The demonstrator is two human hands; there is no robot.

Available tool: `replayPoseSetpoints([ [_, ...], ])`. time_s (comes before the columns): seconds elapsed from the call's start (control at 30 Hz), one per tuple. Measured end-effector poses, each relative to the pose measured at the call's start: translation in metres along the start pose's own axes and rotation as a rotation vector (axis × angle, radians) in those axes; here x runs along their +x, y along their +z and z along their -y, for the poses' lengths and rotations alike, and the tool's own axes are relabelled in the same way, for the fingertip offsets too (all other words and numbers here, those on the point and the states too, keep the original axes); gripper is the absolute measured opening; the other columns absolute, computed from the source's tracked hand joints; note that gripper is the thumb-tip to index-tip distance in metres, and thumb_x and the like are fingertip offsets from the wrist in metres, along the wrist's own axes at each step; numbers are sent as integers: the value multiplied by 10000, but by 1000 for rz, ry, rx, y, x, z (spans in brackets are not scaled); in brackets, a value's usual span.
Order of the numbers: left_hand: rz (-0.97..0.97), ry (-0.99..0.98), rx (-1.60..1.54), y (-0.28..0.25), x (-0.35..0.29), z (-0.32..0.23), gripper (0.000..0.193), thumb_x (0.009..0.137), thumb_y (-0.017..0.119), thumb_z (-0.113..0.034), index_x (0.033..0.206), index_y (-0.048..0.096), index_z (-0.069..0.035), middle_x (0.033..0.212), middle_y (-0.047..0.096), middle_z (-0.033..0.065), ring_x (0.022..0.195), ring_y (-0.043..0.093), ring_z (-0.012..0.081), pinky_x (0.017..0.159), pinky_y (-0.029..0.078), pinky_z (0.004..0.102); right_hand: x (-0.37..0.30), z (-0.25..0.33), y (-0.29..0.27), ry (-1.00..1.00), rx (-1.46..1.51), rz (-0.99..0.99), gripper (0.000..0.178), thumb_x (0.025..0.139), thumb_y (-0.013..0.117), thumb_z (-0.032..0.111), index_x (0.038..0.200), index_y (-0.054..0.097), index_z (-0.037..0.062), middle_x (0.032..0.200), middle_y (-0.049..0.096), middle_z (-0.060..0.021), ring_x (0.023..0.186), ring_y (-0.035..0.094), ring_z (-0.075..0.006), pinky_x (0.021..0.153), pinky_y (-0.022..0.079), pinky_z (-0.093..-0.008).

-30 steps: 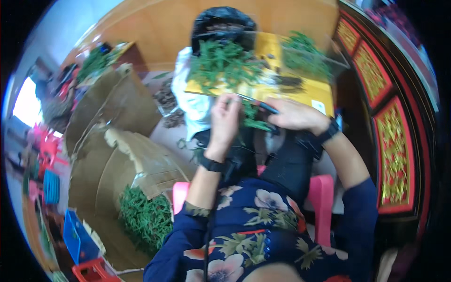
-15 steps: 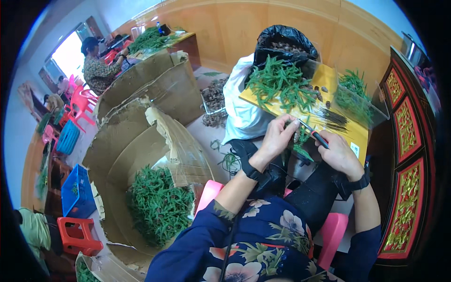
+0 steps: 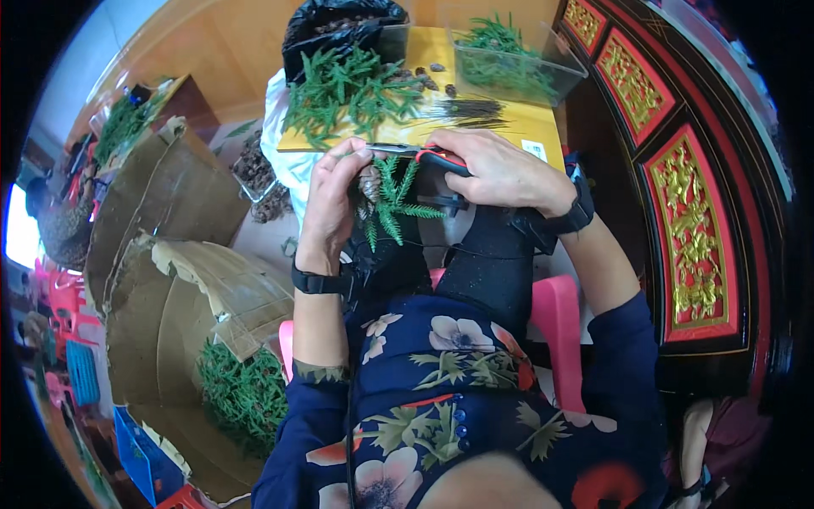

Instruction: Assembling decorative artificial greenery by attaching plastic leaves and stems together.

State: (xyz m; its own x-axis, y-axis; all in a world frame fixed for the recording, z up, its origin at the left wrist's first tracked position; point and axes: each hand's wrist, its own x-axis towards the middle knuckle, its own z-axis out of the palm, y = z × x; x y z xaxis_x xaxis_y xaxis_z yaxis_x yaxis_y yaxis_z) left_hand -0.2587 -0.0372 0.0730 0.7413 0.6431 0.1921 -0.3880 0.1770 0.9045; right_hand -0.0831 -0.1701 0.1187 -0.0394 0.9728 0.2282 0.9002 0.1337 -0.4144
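Observation:
My left hand [image 3: 329, 191] is closed, thumb and fingertips pinching the top of a green artificial pine sprig [image 3: 397, 204]. A brown pine cone [image 3: 370, 182] hangs with the sprig, just below my fingertips. In my right hand [image 3: 500, 170] are long-nosed pliers [image 3: 443, 159] with red and black handles. Their jaws lie level, with the tip against my left fingertips at the sprig's top. The exact spot they grip is too small to tell. Both hands are over my lap, at the near edge of the yellow table [image 3: 543, 127].
On the table are a heap of green sprigs [image 3: 343, 97], loose pine cones [image 3: 420, 81], dark wires [image 3: 468, 110] and a clear plastic box [image 3: 509, 75] of greenery. A black bag [image 3: 318, 42] holds cones. Left stands a torn cardboard box [image 3: 136, 314] with finished-looking sprigs [image 3: 242, 390]; right, a carved cabinet [image 3: 695, 229].
My view has turned, so the table and boxes sit further left. The pliers have swung from slanting to nearly level, and the sprig with its cone shows more fully.

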Motion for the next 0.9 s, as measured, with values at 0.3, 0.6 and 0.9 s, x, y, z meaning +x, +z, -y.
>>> replayPoseSetpoints([
  [0.3,109,41,22,2,-5,-2,145,815,504,-121,876,561,-3,816,585,34,757,515,99,694,395,214,-1,1,3,-104,33,-45,326,697,541,117,989,493,-21,910,569,-224,905,545,-404,787,431,-460],
  [0.6,194,-130,-227,8,-7,-5,178,813,513,-140,889,560,14,812,580,48,787,528,118,740,405,229,-4,5,2,-74,5,-65,246,706,574,91,933,507,25,838,562,-173,810,550,-364,690,435,-411],
  [0.9,46,2,-71,5,-2,-2,74,817,538,-69,867,561,-20,777,576,15,697,520,76,657,406,200,-10,0,10,7,118,-167,265,720,541,149,950,535,18,850,587,-235,832,564,-402,724,453,-464],
])
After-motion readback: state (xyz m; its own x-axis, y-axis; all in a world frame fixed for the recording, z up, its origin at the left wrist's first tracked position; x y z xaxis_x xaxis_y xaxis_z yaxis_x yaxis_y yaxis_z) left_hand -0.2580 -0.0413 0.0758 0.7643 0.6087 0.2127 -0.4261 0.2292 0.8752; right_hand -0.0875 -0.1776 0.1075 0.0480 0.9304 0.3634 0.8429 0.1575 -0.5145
